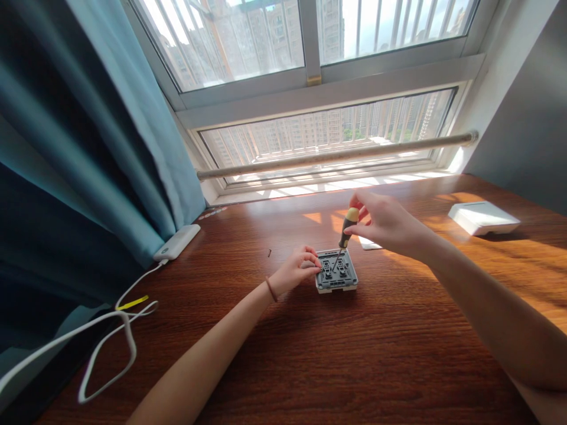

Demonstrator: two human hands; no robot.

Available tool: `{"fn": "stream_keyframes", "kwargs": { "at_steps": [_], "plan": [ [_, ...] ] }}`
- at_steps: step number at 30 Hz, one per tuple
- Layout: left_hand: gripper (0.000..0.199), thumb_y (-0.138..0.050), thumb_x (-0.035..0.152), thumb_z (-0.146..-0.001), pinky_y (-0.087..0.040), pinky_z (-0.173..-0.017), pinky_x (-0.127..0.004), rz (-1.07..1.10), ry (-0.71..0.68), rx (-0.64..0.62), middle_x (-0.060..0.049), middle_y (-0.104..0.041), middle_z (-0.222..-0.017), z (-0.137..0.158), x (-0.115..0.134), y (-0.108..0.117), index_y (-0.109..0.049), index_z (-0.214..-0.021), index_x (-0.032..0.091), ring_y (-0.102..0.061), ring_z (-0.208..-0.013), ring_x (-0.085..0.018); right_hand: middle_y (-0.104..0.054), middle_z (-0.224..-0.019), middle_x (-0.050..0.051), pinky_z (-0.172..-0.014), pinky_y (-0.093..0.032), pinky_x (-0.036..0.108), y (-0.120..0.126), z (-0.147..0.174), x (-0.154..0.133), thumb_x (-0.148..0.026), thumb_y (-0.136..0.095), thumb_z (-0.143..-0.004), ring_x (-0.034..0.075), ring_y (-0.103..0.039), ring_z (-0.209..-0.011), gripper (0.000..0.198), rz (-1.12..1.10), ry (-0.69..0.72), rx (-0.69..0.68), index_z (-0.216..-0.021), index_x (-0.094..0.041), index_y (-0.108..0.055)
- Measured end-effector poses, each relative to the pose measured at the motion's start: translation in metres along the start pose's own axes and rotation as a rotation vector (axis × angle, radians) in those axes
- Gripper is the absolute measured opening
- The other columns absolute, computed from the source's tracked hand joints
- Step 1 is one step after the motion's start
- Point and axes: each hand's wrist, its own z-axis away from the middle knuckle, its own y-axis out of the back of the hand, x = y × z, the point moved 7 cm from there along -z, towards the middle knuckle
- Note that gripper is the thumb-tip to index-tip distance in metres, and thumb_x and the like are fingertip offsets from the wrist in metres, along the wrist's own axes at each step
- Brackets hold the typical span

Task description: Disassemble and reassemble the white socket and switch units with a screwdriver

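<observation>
A square wall switch (326,261) lies on the table, its grey inner face up with two switch mechanisms showing and a white base beneath. The fingers of my left hand (297,270) are closed at its left edge, thumb and fingertips against the rim. My right hand (376,219) grips a screwdriver (348,229) by its black-and-yellow handle. The screwdriver leans, its thin shaft running down to the middle of the switch; exactly what the tip touches is too small to tell. A small dark screw-like piece (269,252) lies left of the switch.
A white flat piece (368,243) lies partly hidden behind my right hand. At the right stands a white box-like piece (484,217). A white power strip (178,243) with a looping white cable (133,342) lies by the blue curtain (146,130). The window is behind the table (354,354).
</observation>
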Motion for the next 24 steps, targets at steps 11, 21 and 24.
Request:
{"fn": "stream_keyframes", "kwargs": {
  "at_steps": [11,21,24],
  "plan": [
    [0.010,-0.067,0.025,-0.072,-0.032,-0.097,-0.038,-0.254,0.006,-0.046,-0.005,-0.054,-0.098,0.004,0.018,0.009,-0.070,-0.081,0.022,-0.047,-0.100,-0.022,-0.060,-0.074,0.003,-0.056,-0.041,0.028,0.000,0.002,-0.001,-0.024,-0.068,-0.069,0.016,-0.055,-0.067,0.026,0.011,0.019,0.004,-0.083,-0.018,-0.047],
    [0.029,-0.073,0.031,-0.058,-0.029,-0.052,-0.022,0.111,0.293,-0.078,0.006,-0.041,-0.053,0.003,-0.007,-0.004,-0.067,-0.078,0.012,-0.038,-0.053,-0.008,-0.061,-0.074,0.002,-0.056,-0.042,0.027,0.000,0.002,-0.003,-0.024,-0.069,-0.068,0.016,-0.056,-0.067,0.027,0.006,0.027,0.003,-0.083,-0.018,-0.047],
    [0.029,-0.072,0.033,-0.060,-0.029,-0.050,-0.021,0.131,0.285,-0.070,0.005,-0.045,-0.052,0.002,-0.009,-0.005,-0.067,-0.077,0.010,-0.038,-0.051,-0.008,-0.061,-0.074,0.003,-0.056,-0.042,0.028,0.000,0.002,-0.002,-0.024,-0.069,-0.068,0.016,-0.056,-0.067,0.027,0.014,0.028,0.006,-0.083,-0.018,-0.047]
  ]
}}
